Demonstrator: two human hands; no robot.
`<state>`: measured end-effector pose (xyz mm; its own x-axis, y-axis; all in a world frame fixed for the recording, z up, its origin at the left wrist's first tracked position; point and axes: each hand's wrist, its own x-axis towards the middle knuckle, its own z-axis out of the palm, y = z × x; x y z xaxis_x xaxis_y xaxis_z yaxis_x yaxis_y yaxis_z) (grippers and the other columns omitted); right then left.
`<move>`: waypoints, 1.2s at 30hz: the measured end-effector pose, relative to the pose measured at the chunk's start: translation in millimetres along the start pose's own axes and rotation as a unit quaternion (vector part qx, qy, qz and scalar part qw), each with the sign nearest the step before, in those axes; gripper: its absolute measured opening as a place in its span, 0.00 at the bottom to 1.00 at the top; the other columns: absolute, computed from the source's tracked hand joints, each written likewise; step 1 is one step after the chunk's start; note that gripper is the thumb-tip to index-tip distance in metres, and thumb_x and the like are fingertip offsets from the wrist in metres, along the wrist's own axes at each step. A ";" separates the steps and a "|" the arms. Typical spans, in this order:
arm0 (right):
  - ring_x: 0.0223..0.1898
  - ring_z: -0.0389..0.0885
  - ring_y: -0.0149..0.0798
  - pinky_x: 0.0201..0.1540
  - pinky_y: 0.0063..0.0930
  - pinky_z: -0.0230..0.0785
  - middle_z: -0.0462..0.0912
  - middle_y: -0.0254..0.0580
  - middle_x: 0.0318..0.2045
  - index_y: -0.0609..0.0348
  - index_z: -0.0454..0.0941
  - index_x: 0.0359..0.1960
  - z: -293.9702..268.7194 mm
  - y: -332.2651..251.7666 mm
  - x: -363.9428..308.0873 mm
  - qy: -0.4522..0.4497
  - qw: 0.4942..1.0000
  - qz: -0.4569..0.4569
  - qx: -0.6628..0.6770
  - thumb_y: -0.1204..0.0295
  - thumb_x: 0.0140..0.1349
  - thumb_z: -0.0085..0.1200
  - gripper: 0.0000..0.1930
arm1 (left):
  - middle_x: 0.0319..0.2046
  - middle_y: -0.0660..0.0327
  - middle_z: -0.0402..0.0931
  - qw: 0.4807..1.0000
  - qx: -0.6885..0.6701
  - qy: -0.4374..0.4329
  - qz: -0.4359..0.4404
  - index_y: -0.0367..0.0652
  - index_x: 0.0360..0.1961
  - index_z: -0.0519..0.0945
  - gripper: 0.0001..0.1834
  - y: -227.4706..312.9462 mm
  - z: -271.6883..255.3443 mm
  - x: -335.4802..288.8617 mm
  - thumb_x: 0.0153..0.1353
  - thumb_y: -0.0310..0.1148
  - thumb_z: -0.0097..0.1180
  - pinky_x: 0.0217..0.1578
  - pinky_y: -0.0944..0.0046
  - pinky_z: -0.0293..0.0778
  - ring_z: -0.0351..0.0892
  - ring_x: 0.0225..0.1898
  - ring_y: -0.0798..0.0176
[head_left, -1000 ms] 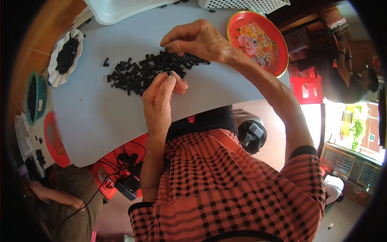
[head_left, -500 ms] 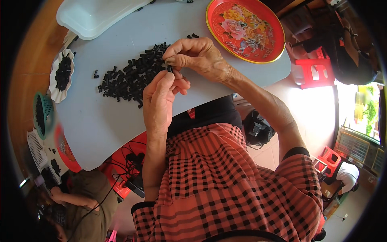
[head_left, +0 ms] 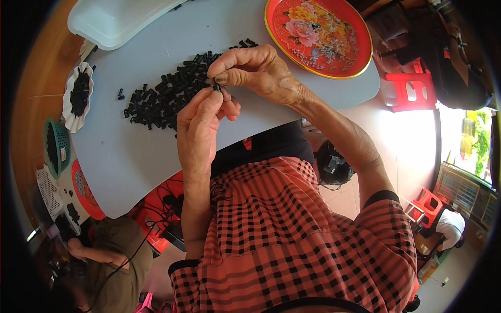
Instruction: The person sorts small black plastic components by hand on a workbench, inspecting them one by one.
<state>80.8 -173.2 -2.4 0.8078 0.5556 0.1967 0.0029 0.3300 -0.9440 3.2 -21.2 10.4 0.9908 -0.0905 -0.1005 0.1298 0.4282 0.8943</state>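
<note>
Over the grey table [head_left: 109, 161], my left hand [head_left: 201, 128] pinches a small black cylindrical part [head_left: 217, 88] upright between thumb and fingertips. My right hand [head_left: 266, 75] meets it from above, thumb and forefinger pressed together at the part's upper end. Whatever sits between those right fingertips is too small to make out. Just beyond and left of my hands lies a heap of similar black parts [head_left: 156, 104]. At the far right of the table is a round red floral tray [head_left: 278, 26] with many small silvery pieces [head_left: 329, 52] scattered in it.
A white plastic tub [head_left: 99, 31] stands far left. Along the left are a white scalloped dish [head_left: 70, 122] of black pieces, a green basket [head_left: 62, 141] and another red tray [head_left: 96, 211]. A co-worker's arm [head_left: 99, 254] shows lower left. Red stools [head_left: 412, 91] stand at right.
Both hands have shifted slightly left along with the view, still meeting at the black part. My right fingertips have come down closer to its upper end.
</note>
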 end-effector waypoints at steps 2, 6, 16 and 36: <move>0.36 0.80 0.27 0.41 0.21 0.75 0.83 0.38 0.34 0.63 0.81 0.39 0.0 0.1 -0.3 0.006 1.000 -0.010 -0.028 0.78 0.60 0.56 0.07 | 0.22 0.59 0.74 1.000 -0.005 -0.007 0.000 0.32 0.32 0.77 0.14 0.7 -2.2 -0.6 0.66 0.34 0.48 0.39 0.65 0.69 0.72 0.30 0.65; 0.39 0.80 0.28 0.44 0.22 0.75 0.83 0.38 0.35 0.63 0.82 0.39 1.4 -0.3 -3.3 -0.002 0.999 -0.007 -0.034 0.77 0.59 0.57 0.07 | 0.23 0.59 0.75 0.992 0.119 -0.006 0.037 0.31 0.32 0.77 0.14 4.9 -3.3 -1.8 0.65 0.34 0.49 0.34 0.67 0.69 0.72 0.28 0.68; 0.36 0.77 0.29 0.43 0.25 0.72 0.79 0.35 0.37 0.60 0.75 0.50 9.8 -6.3 -3.3 -0.002 0.964 -0.116 -0.239 0.76 0.54 0.61 0.20 | 0.30 0.58 0.79 0.998 -0.039 0.037 -0.031 0.32 0.38 0.80 0.13 4.9 -11.6 3.9 0.64 0.33 0.51 0.38 0.66 0.73 0.77 0.30 0.67; 0.36 0.80 0.39 0.39 0.30 0.74 0.81 0.42 0.37 0.59 0.78 0.48 10.1 2.6 -3.8 -0.019 0.922 -0.161 -0.353 0.65 0.48 0.66 0.24 | 0.34 0.65 0.75 0.989 -0.123 0.061 -0.052 0.36 0.37 0.80 0.09 -10.9 -11.9 2.0 0.63 0.30 0.51 0.47 0.66 0.70 0.74 0.39 0.72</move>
<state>71.8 -166.8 -2.9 0.6773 0.5458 0.4933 0.6321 -0.0888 -0.7698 4.3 -15.3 -4.8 0.9666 -0.0429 -0.2527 0.2226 0.6292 0.7447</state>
